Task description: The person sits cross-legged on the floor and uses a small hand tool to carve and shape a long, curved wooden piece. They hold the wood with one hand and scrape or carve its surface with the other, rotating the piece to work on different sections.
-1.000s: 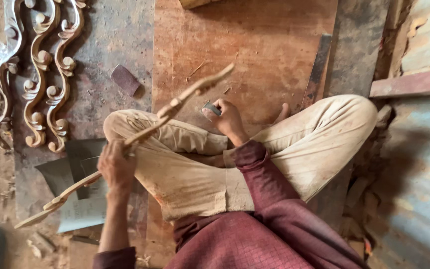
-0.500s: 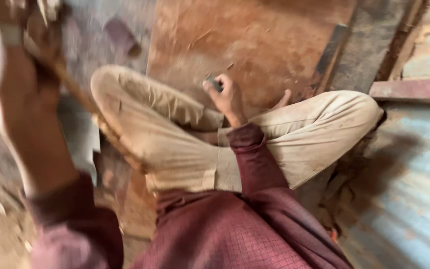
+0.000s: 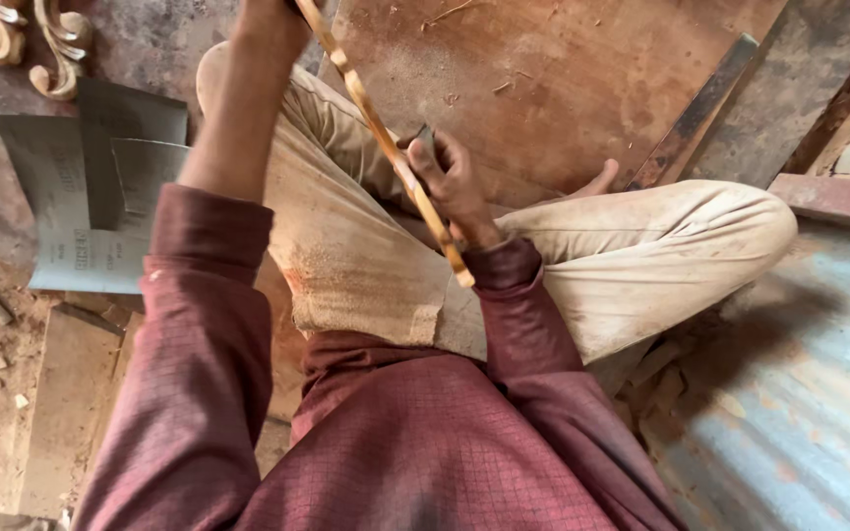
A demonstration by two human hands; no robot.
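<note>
Your left hand is raised to the top edge, gripping the upper end of the carved wooden strip, though its fingers are cut off from view. The strip slants down across your lap past your right hand, which pinches a small dark piece against it.

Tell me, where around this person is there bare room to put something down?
The reddish wooden board beyond the knees is bare apart from a few chips. The blue metal sheet at lower right looks free too. It is crowded at upper left: grey sandpaper sheets, carved wooden scrolls and scraps.
</note>
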